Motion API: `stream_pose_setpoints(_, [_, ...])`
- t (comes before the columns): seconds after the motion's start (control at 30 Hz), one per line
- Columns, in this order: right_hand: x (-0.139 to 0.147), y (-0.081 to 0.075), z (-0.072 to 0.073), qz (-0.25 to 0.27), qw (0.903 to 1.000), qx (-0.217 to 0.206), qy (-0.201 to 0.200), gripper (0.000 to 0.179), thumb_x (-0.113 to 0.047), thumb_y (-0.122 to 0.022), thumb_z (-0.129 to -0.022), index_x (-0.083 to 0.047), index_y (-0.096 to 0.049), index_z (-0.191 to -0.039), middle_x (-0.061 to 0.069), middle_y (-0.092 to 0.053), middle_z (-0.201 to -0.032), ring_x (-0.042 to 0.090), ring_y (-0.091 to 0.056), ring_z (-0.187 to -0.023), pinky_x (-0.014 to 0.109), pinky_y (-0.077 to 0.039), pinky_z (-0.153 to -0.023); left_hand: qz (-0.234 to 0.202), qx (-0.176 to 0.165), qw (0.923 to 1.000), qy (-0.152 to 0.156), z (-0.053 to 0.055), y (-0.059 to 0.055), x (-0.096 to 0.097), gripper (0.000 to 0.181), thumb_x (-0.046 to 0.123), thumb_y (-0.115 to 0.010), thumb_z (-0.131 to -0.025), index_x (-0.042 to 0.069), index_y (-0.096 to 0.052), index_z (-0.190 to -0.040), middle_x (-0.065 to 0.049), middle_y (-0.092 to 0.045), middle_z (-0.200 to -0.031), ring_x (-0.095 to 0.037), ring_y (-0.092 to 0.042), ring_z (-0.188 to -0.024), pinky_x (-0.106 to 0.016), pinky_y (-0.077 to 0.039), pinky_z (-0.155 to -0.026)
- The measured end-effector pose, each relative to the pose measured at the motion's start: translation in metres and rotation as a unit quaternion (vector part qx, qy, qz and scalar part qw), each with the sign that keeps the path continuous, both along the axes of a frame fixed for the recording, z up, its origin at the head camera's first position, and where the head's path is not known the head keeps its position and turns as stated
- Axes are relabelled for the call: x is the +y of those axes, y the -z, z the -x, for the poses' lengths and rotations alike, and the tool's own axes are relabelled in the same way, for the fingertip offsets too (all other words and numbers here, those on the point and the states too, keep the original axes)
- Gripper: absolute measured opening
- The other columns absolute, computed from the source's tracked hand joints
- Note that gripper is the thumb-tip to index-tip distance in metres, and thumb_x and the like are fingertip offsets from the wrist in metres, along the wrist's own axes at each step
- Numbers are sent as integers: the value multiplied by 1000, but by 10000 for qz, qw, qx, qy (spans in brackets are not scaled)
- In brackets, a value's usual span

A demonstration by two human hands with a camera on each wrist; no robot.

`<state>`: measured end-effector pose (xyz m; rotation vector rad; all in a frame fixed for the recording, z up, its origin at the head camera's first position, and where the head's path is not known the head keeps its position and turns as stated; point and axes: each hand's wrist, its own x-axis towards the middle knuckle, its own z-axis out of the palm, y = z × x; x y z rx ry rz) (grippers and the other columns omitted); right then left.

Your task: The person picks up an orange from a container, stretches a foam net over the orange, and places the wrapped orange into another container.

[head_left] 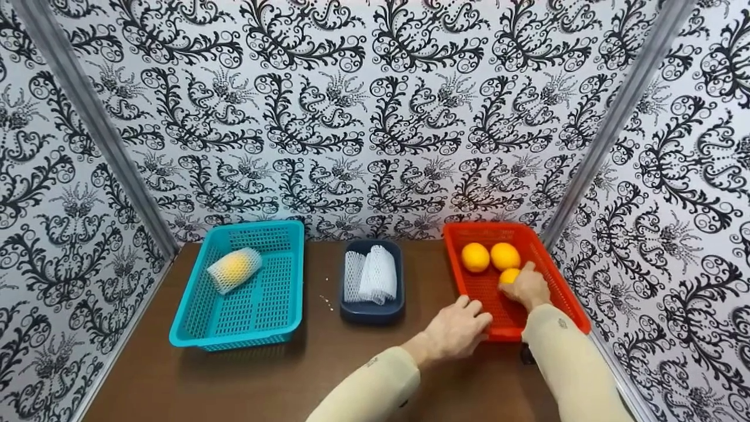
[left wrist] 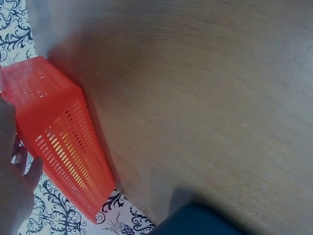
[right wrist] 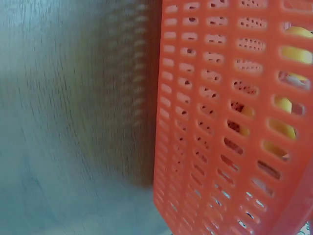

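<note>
At the right, a red basket (head_left: 495, 310) holds several oranges. Two of the oranges, one on the left (head_left: 475, 258) and one beside it (head_left: 505, 257), lie near the back. My right hand (head_left: 527, 287) reaches into the basket and grips a third orange (head_left: 509, 275), partly hidden by the fingers. My left hand (head_left: 457, 328) is at the basket's near left corner, its bent fingers holding the rim; the left wrist view shows those fingers (left wrist: 33, 172) against the red edge. The right wrist view shows the slotted basket wall (right wrist: 210, 117), with yellow fruit behind it; the right hand is hidden there.
A dark blue tray (head_left: 372, 316) with white foam net sleeves (head_left: 378, 275) stands in the middle. To the left is a teal basket (head_left: 296, 281) holding one net-wrapped yellow fruit (head_left: 235, 269). Small white bits lie on the brown table (head_left: 246, 381); patterned walls surround it.
</note>
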<state>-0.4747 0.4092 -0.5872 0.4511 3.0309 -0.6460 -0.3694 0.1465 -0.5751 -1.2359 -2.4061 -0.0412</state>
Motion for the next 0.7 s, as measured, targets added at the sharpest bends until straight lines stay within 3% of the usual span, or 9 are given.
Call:
stream_pose_setpoints(0.13, [0,2,-2,201,9993,-318,-2,105,-44,-85,-93,16,-24,-155,51,-59,-136,67,-63,-129,71,-55,-109,79,-122,9998,-105,-2,-3,1,20,46,-66,-111,30,-70,-121,6,-68,-116,-14,-57,-104,-17,-53,-80])
stream_pose_setpoints(0.33, [3,-8,-17,-105,9980,-534,-318,99,-43,-85,-93,20,-37,-152,48,-54,-141,63,-61,-128,71,-53,-113,34,-256,9997,-49,-8,-5,5,20,46,-66,-112,29,-69,-122,5,-67,-115,-14,-57,-103,-15,-52,-79])
stream_pose_setpoints(0.5, [5,-20,-22,-213,9981,-357,-453,96,-43,-84,-94,20,-39,-151,49,-54,-139,62,-62,-126,70,-54,-111,-17,-278,9995,-148,-9,-8,5,20,45,-69,-110,28,-71,-120,6,-68,-113,-13,-58,-103,-17,-53,-82])
stream_pose_setpoints(0.7, [1,-41,-29,-211,9986,101,-478,95,-39,-86,-89,19,-43,-150,47,-56,-135,61,-63,-121,69,-55,-106,267,-440,9978,-419,-11,-10,-2,17,42,-68,-110,28,-70,-120,6,-66,-115,-13,-60,-109,-22,-57,-85])
